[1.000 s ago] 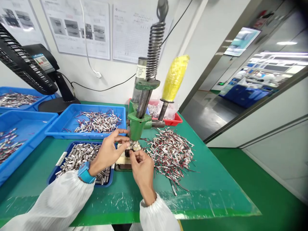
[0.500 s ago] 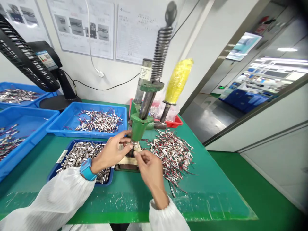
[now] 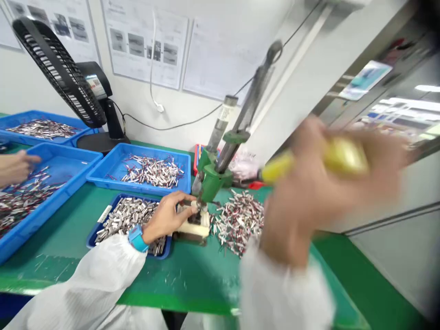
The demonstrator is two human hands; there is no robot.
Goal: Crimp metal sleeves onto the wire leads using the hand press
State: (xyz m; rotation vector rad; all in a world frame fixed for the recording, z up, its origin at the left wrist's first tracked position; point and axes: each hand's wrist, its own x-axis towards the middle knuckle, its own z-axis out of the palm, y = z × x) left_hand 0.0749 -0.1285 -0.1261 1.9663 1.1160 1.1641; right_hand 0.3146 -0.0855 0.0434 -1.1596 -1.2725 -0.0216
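My right hand (image 3: 299,188), smeared by motion, is wrapped round the yellow lever handle (image 3: 345,156) of a green hand press (image 3: 213,183). The lever is pulled down to the right, and the press's upper ram looks blurred. At the press base, my left hand (image 3: 168,214) has thumb and finger pinched together beside the pale fixture (image 3: 202,224), under the ram. What lies between the fingertips is too small and hidden to name. A heap of small silvery parts with red and dark wires (image 3: 240,220) lies right of the press.
A small blue tray (image 3: 92,240) of metal cylinders sits left of the press. Larger blue trays (image 3: 137,187) hold wired parts. A co-worker's hand (image 3: 15,167) is over the left tray. A black fan (image 3: 62,73) and a red bin (image 3: 256,185) stand behind.
My right hand has left the fixture, taken hold of the yellow handle and swung it down to the right. My left hand stays at the fixture. A co-worker's hand appears at left; the view has shifted.
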